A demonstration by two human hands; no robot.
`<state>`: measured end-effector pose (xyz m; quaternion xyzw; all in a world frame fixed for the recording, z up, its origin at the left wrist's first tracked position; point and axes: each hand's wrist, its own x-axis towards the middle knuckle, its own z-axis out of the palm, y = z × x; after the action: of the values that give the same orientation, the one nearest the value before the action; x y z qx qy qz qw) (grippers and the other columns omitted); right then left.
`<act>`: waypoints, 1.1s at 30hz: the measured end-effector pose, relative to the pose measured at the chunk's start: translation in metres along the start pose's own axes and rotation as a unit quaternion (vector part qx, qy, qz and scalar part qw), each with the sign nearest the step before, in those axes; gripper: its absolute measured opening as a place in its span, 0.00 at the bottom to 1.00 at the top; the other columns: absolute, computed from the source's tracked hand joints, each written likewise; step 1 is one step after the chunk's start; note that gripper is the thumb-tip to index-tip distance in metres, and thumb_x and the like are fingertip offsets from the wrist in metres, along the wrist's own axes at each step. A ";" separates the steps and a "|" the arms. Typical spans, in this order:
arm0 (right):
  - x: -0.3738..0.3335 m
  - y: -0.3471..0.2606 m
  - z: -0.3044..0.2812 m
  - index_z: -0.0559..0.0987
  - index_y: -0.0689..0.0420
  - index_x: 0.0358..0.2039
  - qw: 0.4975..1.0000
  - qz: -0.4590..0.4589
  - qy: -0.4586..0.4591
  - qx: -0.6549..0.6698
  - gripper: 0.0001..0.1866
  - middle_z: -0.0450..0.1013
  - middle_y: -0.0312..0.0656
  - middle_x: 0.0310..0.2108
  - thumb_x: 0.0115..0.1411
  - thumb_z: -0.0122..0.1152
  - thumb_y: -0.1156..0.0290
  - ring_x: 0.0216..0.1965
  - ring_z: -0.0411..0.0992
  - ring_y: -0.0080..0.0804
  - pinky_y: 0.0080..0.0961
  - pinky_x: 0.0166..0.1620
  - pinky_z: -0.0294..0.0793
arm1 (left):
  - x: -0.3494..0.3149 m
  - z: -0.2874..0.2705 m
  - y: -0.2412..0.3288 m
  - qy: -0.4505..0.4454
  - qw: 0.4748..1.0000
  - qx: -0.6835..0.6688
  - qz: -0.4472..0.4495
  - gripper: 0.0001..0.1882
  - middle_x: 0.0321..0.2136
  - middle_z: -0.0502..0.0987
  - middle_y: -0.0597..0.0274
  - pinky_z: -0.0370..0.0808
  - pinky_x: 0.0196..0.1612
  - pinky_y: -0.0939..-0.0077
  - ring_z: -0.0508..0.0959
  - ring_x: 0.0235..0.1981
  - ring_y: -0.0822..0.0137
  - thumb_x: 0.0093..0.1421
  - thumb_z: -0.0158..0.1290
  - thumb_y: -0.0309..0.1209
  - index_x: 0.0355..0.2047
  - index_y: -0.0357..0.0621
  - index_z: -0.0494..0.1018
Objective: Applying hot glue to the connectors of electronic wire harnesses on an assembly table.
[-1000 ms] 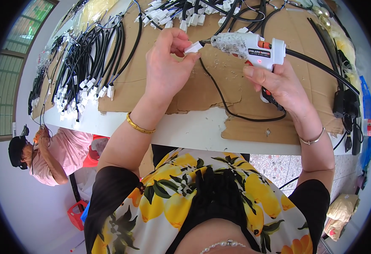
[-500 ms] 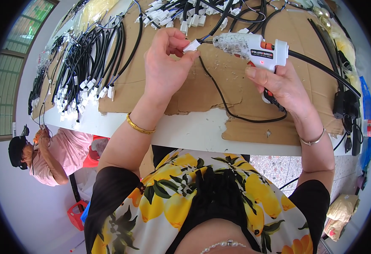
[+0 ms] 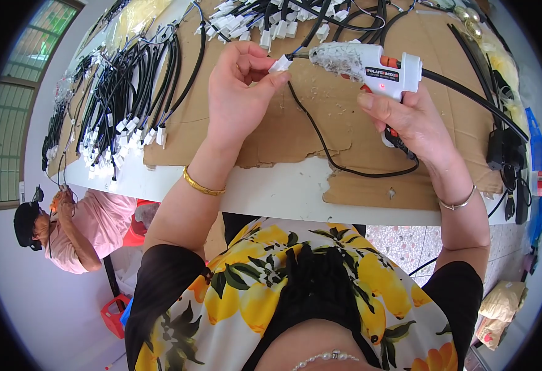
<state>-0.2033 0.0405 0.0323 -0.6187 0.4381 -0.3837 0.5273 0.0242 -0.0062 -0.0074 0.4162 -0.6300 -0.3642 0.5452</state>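
Between thumb and fingers, my left hand pinches a small white plug connector with wires at its far end. My right hand is wrapped round the handle of a white hot glue gun, whose barrel is smeared with residue and whose small red light is lit. The gun's nozzle points left and meets, or nearly meets, the wire end of the connector; exact contact I cannot tell. A thick black rod or cable runs from the gun's rear. The gun's black cord loops over the cardboard.
Bundled black cables with white connectors lie at the left, and another pile at the far side. Torn cardboard covers much of the white table. Black power adapters sit at right. Another person works at left.
My left hand and the connector have shifted slightly left. The glue gun has moved slightly the same way, its nozzle staying by the connector.
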 end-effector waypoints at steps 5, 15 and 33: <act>0.000 0.001 0.000 0.71 0.59 0.34 1.000 -0.014 0.004 0.009 0.13 0.66 0.31 0.21 0.54 0.61 0.66 0.20 0.62 0.16 0.14 0.23 0.62 | 0.001 -0.002 -0.001 -0.015 0.996 -0.076 -0.033 0.15 0.28 0.76 0.61 0.69 0.30 0.87 0.74 0.28 0.78 0.49 0.55 0.16 0.36 0.38 0.64; 0.001 -0.001 0.002 0.71 0.59 0.33 1.000 -0.012 0.003 0.003 0.12 0.66 0.30 0.20 0.54 0.61 0.66 0.19 0.62 0.16 0.14 0.23 0.62 | 0.002 -0.002 -0.004 -0.053 0.991 -0.118 -0.039 0.11 0.30 0.77 0.57 0.68 0.33 0.85 0.73 0.31 0.76 0.55 0.49 0.17 0.37 0.38 0.62; 0.000 -0.003 0.001 0.72 0.57 0.30 1.000 -0.001 0.001 0.013 0.10 0.66 0.30 0.19 0.53 0.61 0.66 0.20 0.62 0.15 0.14 0.23 0.61 | 0.002 -0.002 -0.006 -0.089 0.988 -0.127 -0.019 0.09 0.33 0.77 0.55 0.70 0.37 0.82 0.73 0.32 0.74 0.57 0.45 0.17 0.38 0.38 0.61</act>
<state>-0.2023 0.0410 0.0356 -0.6120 0.4330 -0.3909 0.5341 0.0270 -0.0102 -0.0119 0.3217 -0.6164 -0.4873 0.5283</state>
